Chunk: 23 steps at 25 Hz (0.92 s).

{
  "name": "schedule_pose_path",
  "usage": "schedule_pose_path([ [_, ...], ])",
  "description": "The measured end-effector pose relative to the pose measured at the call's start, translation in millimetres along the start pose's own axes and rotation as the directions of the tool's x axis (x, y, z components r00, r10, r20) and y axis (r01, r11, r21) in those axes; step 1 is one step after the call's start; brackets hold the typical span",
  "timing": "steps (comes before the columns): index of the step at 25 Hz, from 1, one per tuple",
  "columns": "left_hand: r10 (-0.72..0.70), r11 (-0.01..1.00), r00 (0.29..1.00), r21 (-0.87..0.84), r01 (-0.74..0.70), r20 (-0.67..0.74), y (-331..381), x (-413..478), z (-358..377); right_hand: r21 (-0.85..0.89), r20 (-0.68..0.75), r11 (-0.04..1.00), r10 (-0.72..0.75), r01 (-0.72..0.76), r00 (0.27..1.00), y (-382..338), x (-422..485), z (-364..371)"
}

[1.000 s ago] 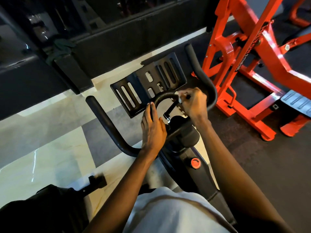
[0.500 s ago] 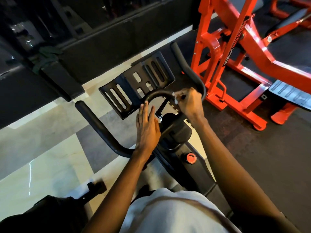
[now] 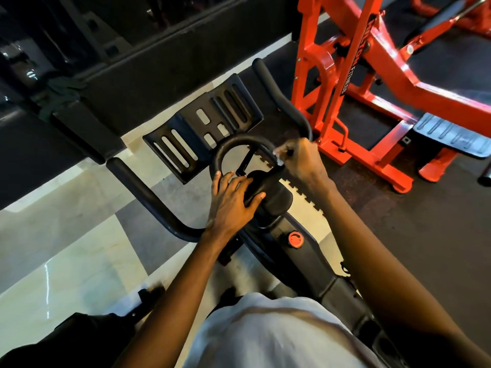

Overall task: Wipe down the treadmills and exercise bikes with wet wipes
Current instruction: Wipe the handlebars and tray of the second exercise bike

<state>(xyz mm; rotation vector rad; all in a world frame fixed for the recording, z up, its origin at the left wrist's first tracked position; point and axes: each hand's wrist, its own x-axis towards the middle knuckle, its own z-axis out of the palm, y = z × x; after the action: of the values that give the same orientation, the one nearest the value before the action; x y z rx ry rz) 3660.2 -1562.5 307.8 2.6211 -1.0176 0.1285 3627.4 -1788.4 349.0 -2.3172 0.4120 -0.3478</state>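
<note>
A black exercise bike (image 3: 300, 261) stands below me, its handlebar (image 3: 148, 197) sweeping out left and right with a small loop (image 3: 233, 140) in the middle. My right hand (image 3: 303, 162) grips the right side of that loop with a white wet wipe (image 3: 279, 152) bunched in its fingers; only a scrap of the wipe shows. My left hand (image 3: 233, 203) lies flat, fingers spread, on the black hub under the loop. A slotted black tray (image 3: 204, 126) sits just beyond the loop.
An orange weight machine (image 3: 372, 83) with a ribbed grey footplate (image 3: 451, 135) stands close on the right on dark rubber flooring. A dark wall base and ledge (image 3: 148, 70) run across the far side. Pale tiles (image 3: 66, 248) lie to the left. A red knob (image 3: 295, 239) sits on the bike frame.
My right hand has slid with the wipe down the right side of the loop. My left hand has shifted right onto the hub, fingers spread wider. My view has drifted a little.
</note>
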Motion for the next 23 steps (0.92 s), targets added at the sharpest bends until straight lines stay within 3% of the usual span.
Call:
schedule_pose_path([
  [7,-0.008,1.0,1.0,-0.006,0.008,-0.022,1,1,0,0.043,-0.073,0.999,-0.022,0.025,0.997,3,-15,4],
  [13,0.006,0.994,0.999,-0.108,-0.011,-0.052,0,-16,2,0.011,0.121,0.995,-0.103,0.102,0.987,14,-48,-8],
  [17,0.017,0.99,0.998,-0.14,-0.025,-0.058,-3,-21,4,0.094,0.009,0.994,-0.049,0.048,0.999,7,-50,2],
  [23,0.013,0.992,0.997,-0.127,-0.023,-0.075,-2,-23,6,0.136,0.025,0.987,-0.085,0.081,0.996,3,-69,8],
])
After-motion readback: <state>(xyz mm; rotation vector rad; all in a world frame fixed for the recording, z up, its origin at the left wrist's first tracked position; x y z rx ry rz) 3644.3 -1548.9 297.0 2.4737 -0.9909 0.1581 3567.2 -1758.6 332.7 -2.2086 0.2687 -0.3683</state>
